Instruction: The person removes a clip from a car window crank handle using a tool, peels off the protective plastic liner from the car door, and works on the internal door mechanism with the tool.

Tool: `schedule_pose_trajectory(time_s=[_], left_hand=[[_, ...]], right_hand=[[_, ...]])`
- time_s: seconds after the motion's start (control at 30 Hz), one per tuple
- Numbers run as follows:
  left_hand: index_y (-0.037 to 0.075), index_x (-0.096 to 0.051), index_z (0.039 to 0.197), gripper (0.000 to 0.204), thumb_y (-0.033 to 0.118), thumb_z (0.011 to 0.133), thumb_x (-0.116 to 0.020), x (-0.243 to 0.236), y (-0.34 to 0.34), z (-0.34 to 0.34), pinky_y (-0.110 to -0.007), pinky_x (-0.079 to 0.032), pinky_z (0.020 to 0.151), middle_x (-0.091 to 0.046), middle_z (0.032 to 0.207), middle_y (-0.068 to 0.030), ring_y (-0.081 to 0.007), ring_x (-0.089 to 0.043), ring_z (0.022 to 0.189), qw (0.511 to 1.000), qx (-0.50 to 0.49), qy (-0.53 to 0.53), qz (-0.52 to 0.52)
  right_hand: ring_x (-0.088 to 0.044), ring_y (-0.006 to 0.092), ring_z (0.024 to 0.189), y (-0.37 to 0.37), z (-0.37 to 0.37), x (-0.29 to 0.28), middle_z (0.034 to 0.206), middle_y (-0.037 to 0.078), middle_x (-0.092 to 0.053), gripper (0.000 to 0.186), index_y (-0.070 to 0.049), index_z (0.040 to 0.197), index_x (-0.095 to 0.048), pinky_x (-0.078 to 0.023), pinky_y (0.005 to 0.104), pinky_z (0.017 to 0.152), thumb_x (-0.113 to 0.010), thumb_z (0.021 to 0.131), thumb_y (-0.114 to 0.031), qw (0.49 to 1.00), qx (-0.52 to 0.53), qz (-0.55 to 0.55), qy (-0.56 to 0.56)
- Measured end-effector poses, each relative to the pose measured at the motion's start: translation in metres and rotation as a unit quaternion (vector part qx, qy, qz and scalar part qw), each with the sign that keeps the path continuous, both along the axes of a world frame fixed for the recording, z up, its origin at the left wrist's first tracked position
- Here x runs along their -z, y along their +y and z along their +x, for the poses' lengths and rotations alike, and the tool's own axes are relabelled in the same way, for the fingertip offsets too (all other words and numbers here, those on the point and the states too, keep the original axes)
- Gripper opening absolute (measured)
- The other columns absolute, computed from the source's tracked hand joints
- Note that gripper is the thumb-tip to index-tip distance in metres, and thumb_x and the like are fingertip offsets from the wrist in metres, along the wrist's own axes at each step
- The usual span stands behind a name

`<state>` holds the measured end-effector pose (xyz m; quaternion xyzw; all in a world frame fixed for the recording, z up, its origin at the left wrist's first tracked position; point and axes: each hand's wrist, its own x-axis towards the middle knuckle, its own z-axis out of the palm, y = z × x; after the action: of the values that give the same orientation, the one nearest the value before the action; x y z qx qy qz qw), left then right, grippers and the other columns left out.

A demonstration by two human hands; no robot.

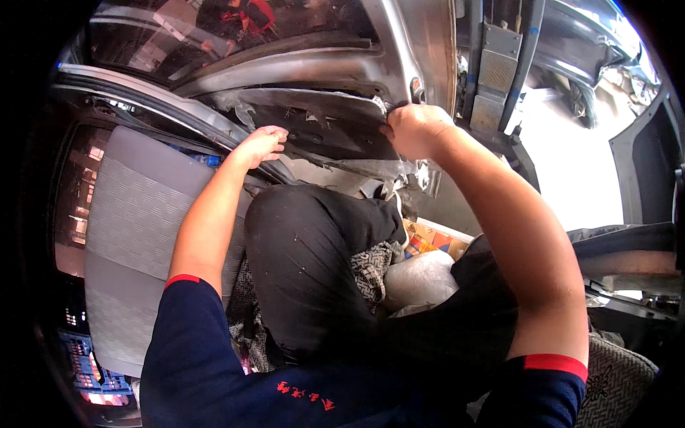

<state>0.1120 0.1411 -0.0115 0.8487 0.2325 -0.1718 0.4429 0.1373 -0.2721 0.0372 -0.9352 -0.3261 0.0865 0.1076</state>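
In front of me a dark, ragged-edged panel (325, 123) lies against the inner side of a silver vehicle door (292, 80). Clear plastic film (244, 114) hangs at its left corner, and more torn film shows along its lower edge. My right hand (419, 130) is closed at the panel's right edge, with the fingertips partly hidden behind the hand. My left hand (262, 147) is near the panel's left side, fingers loosely bent and apart, with nothing visible in it.
A grey patterned seat (146, 235) stands to my left. Below the door, a white plastic bag (421, 279) lies beside my bent leg and a colourful printed box (432, 239). Metal uprights (497, 68) rise at the right. Through the window (235, 32) a person in red is visible.
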Motion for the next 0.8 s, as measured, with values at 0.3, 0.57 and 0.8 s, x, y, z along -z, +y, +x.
schedule_pose_trajectory(time_s=[0.3, 0.57, 0.8], left_hand=[[0.006, -0.057, 0.136, 0.044, 0.032, 0.101, -0.060, 0.012, -0.009, 0.018, -0.047, -0.050, 0.097, -0.065, 0.121, -0.0096, -0.0244, -0.059, 0.114, 0.997, 0.030, -0.006, 0.077], [-0.006, -0.067, 0.111, 0.033, 0.021, 0.093, -0.059, 0.080, -0.001, 0.033, -0.040, -0.050, 0.078, -0.067, 0.090, -0.0112, -0.0208, -0.061, 0.086, 0.979, 0.010, -0.139, 0.149], [-0.002, -0.066, 0.115, 0.034, 0.023, 0.094, -0.061, 0.121, -0.001, 0.058, -0.038, -0.049, 0.069, -0.066, 0.082, -0.0078, -0.0201, -0.060, 0.075, 0.980, -0.040, -0.150, 0.125]], right_hand=[[-0.073, 0.0354, 0.097, -0.033, -0.003, 0.002, 0.100, 0.017, -0.076, 0.041, -0.007, 0.098, -0.075, -0.057, 0.0453, 0.089, -0.050, 0.104, -0.040, 0.999, 0.005, -0.002, -0.034], [-0.073, 0.0378, 0.083, -0.037, -0.017, -0.002, 0.086, 0.018, -0.074, 0.046, -0.006, 0.091, -0.074, -0.059, 0.0480, 0.079, -0.052, 0.104, -0.044, 0.998, 0.068, 0.009, -0.004], [-0.072, 0.0386, 0.078, -0.050, -0.020, 0.007, 0.083, 0.022, -0.071, 0.035, -0.004, 0.094, -0.072, -0.058, 0.0489, 0.073, -0.058, 0.102, -0.035, 0.989, 0.104, 0.088, 0.063]])
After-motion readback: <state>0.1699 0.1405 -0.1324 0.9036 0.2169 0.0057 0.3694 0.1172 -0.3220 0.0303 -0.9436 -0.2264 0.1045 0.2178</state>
